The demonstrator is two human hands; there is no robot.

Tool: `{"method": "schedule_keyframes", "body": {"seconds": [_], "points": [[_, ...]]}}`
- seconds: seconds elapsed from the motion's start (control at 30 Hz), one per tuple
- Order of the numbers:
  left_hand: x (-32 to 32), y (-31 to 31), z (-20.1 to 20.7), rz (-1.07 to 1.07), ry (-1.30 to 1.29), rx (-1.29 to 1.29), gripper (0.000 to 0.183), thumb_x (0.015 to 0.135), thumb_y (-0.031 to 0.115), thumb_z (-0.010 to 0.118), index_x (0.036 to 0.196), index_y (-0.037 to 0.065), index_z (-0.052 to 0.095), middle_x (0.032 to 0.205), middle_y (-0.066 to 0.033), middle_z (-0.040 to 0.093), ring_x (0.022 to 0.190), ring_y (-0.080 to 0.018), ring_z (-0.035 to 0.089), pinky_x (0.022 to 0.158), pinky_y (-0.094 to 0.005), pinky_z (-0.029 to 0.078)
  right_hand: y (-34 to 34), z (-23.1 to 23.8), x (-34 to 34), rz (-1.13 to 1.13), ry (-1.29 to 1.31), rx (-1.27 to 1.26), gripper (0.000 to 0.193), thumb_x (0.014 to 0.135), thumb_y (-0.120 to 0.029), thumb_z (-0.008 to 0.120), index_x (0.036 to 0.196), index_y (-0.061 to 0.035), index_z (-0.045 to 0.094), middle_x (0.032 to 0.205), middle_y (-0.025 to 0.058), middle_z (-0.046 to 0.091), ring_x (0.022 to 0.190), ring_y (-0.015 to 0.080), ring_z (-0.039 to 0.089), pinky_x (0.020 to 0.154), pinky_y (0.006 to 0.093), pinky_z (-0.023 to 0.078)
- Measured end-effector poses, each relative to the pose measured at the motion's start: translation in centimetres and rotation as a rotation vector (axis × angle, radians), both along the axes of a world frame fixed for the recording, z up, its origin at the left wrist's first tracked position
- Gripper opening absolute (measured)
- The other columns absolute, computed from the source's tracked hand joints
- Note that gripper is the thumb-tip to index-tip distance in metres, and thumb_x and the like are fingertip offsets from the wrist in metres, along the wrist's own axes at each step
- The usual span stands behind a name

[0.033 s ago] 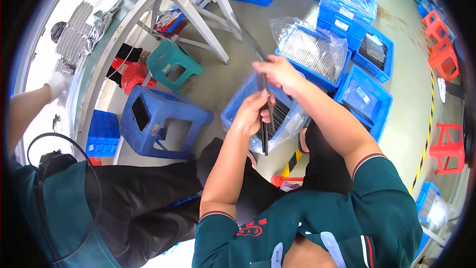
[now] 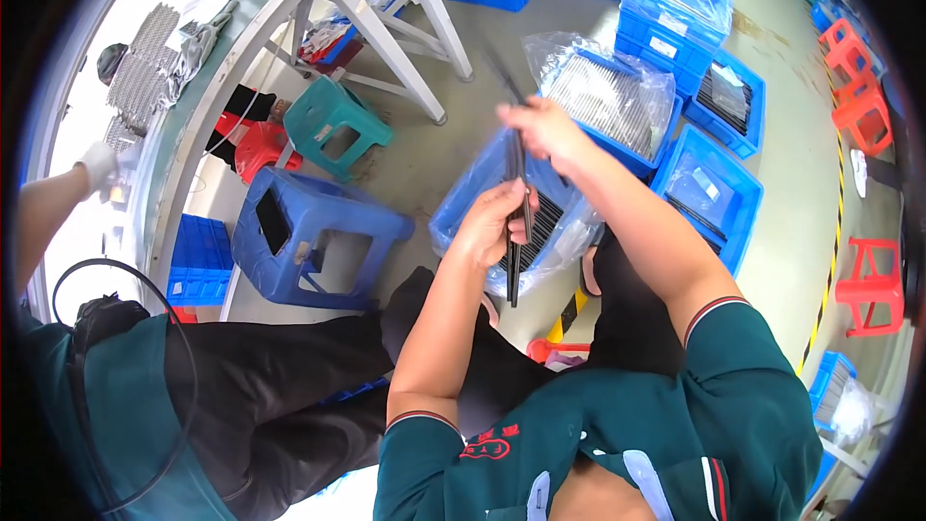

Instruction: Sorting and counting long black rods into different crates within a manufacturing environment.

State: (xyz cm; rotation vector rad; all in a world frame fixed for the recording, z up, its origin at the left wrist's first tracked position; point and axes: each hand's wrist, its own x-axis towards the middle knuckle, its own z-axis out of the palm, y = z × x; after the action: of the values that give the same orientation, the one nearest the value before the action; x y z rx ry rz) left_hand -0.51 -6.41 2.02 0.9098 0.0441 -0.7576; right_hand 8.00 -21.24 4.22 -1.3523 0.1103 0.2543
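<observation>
My left hand [image 2: 495,222] is closed around a small bundle of long, thin dark strips [image 2: 514,280], held upright over a bin. Just above it, my right hand [image 2: 547,133] pinches a single dark strip [image 2: 505,77], which slants up to the left and is smeared by motion. Directly below my hands stands a blue bin lined with clear plastic [image 2: 451,212]. More dark strips [image 2: 545,232] lie side by side inside it, partly hidden by my left hand.
Beyond my right hand, a blue crate holds rows of silvery strips [image 2: 603,101] under plastic film. Another blue crate [image 2: 738,251] stands to its right. Left are a blue stool [image 2: 328,207], a green stool [image 2: 338,125] and a white-legged workbench [image 2: 371,34]. A co-worker's gloved hand [image 2: 98,166] is over the bench.
My right hand has shifted very slightly, and the slanting strip in it has swung a little to the right. My left hand and its bundle have barely moved.
</observation>
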Motion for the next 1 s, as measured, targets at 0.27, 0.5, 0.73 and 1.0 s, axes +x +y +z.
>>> {"method": "schedule_keyframes", "body": {"seconds": [0.27, 0.5, 0.73, 1.0], "points": [[-0.1, 1.5, -0.4, 0.025, 0.004, -0.161, 0.030, 0.092, 0.032, 0.052, 0.086, 0.003, 0.054, 0.091, -0.0140, 0.058, 0.081, -0.0282, 0.060, 0.070, -0.0407, 0.051, -5.7, 0.2, 3.5, -0.159, -0.011, 0.172, 0.034, 0.082, -0.036, 0.065, 0.077, -0.0082, 0.046, 0.052, -0.0057, 0.036, 0.037, 0.0051, 0.028, 0.034, 0.0227, 0.022], [1.5, 1.9, -0.5, 0.139, -0.036, -0.212, 0.034, 0.092, 0.038, 0.049, 0.087, 0.005, 0.055, 0.108, -0.0210, 0.057, 0.102, -0.0377, 0.057, 0.088, -0.0521, 0.046, -0.4, 0.0, -2.0, 0.404, 0.098, -0.020, 0.023, 0.083, -0.024, 0.065, 0.077, -0.0038, 0.057, 0.055, -0.0024, 0.048, 0.042, 0.0060, 0.041, 0.036, 0.0217, 0.026], [1.4, 2.7, -1.0, 0.103, 0.036, -0.424, 0.033, 0.090, 0.038, 0.053, 0.087, 0.006, 0.056, 0.079, -0.0036, 0.047, 0.066, -0.0147, 0.044, 0.055, -0.0278, 0.040, 1.6, 0.6, -2.0, 0.464, 0.012, -0.137, 0.019, 0.084, -0.019, 0.064, 0.079, -0.0010, 0.060, 0.069, 0.0025, 0.060, 0.057, 0.0083, 0.056, 0.051, 0.0216, 0.044], [2.2, 4.3, 0.3, 0.581, -0.016, -0.176, 0.032, 0.091, 0.041, 0.051, 0.092, 0.008, 0.052, 0.077, -0.0017, 0.045, 0.064, -0.0135, 0.042, 0.059, -0.0282, 0.040, 0.4, 0.6, -2.5, 0.326, -0.368, -0.527, 0.028, 0.089, -0.026, 0.054, 0.073, -0.0034, 0.052, 0.058, 0.0050, 0.056, 0.050, 0.0105, 0.050, 0.046, 0.0247, 0.036]]}}
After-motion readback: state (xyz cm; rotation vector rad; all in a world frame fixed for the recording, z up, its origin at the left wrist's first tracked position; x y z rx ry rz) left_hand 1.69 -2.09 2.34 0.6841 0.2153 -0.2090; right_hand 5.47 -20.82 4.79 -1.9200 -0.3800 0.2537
